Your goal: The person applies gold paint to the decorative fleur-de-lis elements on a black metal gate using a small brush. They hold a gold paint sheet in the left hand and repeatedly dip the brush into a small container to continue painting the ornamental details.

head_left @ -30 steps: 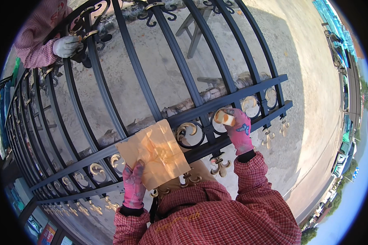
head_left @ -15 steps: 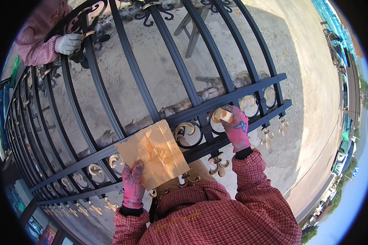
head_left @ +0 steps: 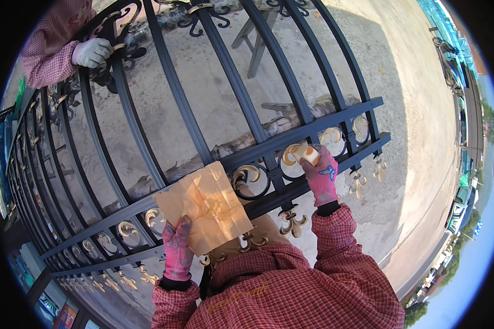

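Upper left: co-worker's grey-gloved hand, fingers curled by a gold collar on the dark metal panel; can't tell what, if anything, it grips. Lower left: small scrolls along the btm rails all show gold, so that stretch looks mostly done, tho can't tell if the coat's final. Ctr: L hand, thumb over the lower-left edge of the brown sheet, pinching it flat in front of the rails. Right of it, ring scroll & hanging fleur-de-lis have gold too. Right of ctr: R hand, fingers clasped round a pale block, which sits at the next scroll, prob touching; that one's gold but apparently being worked on. Far-right scrolls are gilded, a bit paler; can't tell if they need more. Bars & rails are plain black, no gold seen there

Materials, L to R: co-worker's glove matte, knit-looking; bars slim, ridged lengthwise, satin sheen; sheet stiff, papery, creased, w/ shiny amber smears mid-face; scrolls curled, leafy, metallic, inside black rings; fleur-de-lis w/ flared petals; block squarish, spongy-looking, cream w/ orange stains; pink gloves scuffed, R one w/ a blue butterfly shape; floor rough, grey concrete
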Available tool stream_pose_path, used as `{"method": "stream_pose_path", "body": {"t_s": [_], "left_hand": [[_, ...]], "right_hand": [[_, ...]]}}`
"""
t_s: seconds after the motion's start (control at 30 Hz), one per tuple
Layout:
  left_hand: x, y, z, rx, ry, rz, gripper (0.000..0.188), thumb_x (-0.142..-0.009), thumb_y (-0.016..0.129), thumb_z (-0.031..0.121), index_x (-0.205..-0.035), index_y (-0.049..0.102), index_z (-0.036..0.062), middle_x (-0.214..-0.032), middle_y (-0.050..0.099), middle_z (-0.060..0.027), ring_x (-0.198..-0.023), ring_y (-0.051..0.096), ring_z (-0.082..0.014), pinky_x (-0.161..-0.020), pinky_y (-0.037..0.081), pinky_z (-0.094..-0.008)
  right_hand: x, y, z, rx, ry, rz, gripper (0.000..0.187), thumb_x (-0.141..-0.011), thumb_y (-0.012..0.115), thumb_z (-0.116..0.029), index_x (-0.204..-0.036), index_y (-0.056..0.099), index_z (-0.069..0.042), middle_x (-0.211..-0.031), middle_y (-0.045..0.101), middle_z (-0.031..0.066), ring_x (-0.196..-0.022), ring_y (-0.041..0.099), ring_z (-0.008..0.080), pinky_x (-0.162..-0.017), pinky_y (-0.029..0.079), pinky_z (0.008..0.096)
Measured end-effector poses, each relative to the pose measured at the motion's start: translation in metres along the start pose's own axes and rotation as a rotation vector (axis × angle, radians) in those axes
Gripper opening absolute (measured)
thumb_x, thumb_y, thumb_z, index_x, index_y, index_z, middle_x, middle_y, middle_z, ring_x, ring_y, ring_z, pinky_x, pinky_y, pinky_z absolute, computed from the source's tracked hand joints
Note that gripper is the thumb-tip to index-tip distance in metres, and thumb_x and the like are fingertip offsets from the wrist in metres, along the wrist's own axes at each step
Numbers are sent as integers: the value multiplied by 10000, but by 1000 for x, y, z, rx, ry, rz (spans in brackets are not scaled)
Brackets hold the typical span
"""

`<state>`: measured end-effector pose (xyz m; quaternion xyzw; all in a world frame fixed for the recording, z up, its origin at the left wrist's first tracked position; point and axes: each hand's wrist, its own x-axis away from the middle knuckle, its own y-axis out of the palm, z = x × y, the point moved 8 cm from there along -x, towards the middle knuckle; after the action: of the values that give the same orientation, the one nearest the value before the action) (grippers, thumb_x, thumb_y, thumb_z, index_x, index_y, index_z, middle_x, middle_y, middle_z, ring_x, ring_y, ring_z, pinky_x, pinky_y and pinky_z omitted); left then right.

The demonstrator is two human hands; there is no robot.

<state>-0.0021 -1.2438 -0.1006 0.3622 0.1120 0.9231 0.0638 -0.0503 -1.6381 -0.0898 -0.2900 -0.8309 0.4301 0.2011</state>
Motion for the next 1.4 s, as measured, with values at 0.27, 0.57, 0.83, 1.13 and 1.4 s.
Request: {"method": "stream_pose_path", "body": {"t_s": [0.27, 0.57, 0.83, 1.13, 1.4], "left_hand": [[-1, 6, 4, 21, 22, -9, 334, -884, 590, 219, -1165, 531, 48, -1003, 576, 8, -901, 551, -102, -804, 459, -251], [-3, 6, 4, 42, 4, -16, 367, -890, 600, 212, -1204, 502, 48, -1023, 565, 6, -925, 545, -101, -815, 464, -262], [-1, 6, 6, 48, 6, -20, 375, -896, 599, 221, -1219, 499, 59, -1034, 563, 13, -916, 544, -96, -817, 466, -265], [-2, 3, 6, 17, 65, -39, 328, -881, 593, 204, -1159, 520, 46, -986, 570, 6, -909, 545, -94, -818, 452, -254], [9, -13, 15, 44, 42, 94, 325, -891, 590, 192, -1168, 511, 43, -1005, 559, 8, -904, 538, -90, -821, 449, -248]], "right_hand": [[5, -4, -6, -2, 23, -14, 328, -681, 697, -56, -982, 573, -14, -829, 647, 107, -692, 623, 163, -618, 498, 274], [30, -46, 1, -133, 53, 221, 323, -702, 717, -82, -979, 558, -38, -801, 647, 88, -629, 622, 146, -566, 493, 270], [26, -9, 7, -228, 321, -34, 387, -693, 740, -125, -1014, 552, -16, -834, 658, 122, -707, 654, 232, -633, 504, 311], [16, -7, 36, -118, 229, 85, 368, -697, 737, -108, -996, 539, -21, -781, 646, 95, -636, 632, 168, -569, 493, 281], [22, -9, -23, -413, 146, -100, 398, -730, 691, 11, -1092, 528, -19, -961, 604, 69, -748, 584, 96, -612, 489, 216]]}}
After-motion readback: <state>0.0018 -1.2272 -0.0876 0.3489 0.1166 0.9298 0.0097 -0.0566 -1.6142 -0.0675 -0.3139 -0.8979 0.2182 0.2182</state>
